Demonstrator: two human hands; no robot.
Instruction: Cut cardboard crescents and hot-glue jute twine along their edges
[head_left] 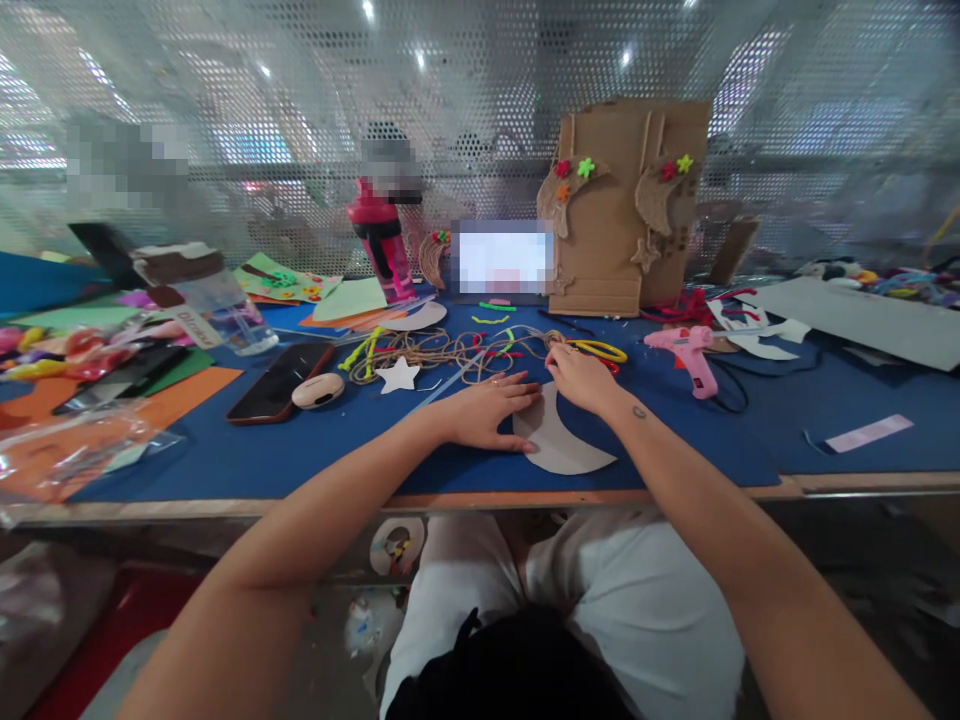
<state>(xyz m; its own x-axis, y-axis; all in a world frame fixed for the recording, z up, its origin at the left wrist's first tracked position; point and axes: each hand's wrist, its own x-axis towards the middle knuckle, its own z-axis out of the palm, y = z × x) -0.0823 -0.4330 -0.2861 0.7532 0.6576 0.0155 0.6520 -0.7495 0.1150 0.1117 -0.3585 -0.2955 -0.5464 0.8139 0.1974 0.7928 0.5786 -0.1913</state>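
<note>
A grey cardboard crescent lies flat on the blue table mat. My left hand rests with spread fingers on its left edge. My right hand is at the crescent's upper end, fingers bent and closed around brown twine, as far as I can see; the fingertips partly hide it. The twine spreads in loose loops behind both hands. A white star cutout lies left of my left hand. Yellow-handled scissors lie just behind my right hand.
A pink glue gun with a black cord sits to the right. Leftward are a phone, a beige oval case and a water bottle. Behind stands a cardboard panel hung with twine-covered crescents. The table's front edge runs before me.
</note>
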